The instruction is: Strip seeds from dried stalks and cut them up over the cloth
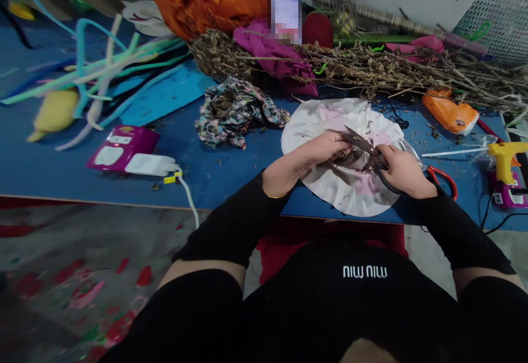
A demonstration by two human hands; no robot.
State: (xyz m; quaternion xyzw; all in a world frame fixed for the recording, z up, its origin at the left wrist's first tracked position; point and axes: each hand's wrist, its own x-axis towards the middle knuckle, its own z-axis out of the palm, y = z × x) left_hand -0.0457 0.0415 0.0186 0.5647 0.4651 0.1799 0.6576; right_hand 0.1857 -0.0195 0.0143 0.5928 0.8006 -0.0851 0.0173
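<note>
My right hand [400, 168] is wrapped round the dark handles of a pair of scissors [359, 139], whose blades point left toward my other hand. Pinched in my left hand [328, 146] are dark dried plant bits [350, 157], partly hidden by the fingers. Both hands are over a round, ruffled white cloth [303, 118] with pink patches and crumbs of dry plant on it. At the right edge of the cloth, beside my right hand, lies a red-handled tool [449, 179], its front partly covered.
Dry stems [355, 71] line the back of the blue table [173, 187]. A floral cloth [243, 113], purple power strip [124, 146] and foam strips [119, 69] lie leftward. At right are an orange packet [449, 111] and a yellow glue gun [503, 159] with cords.
</note>
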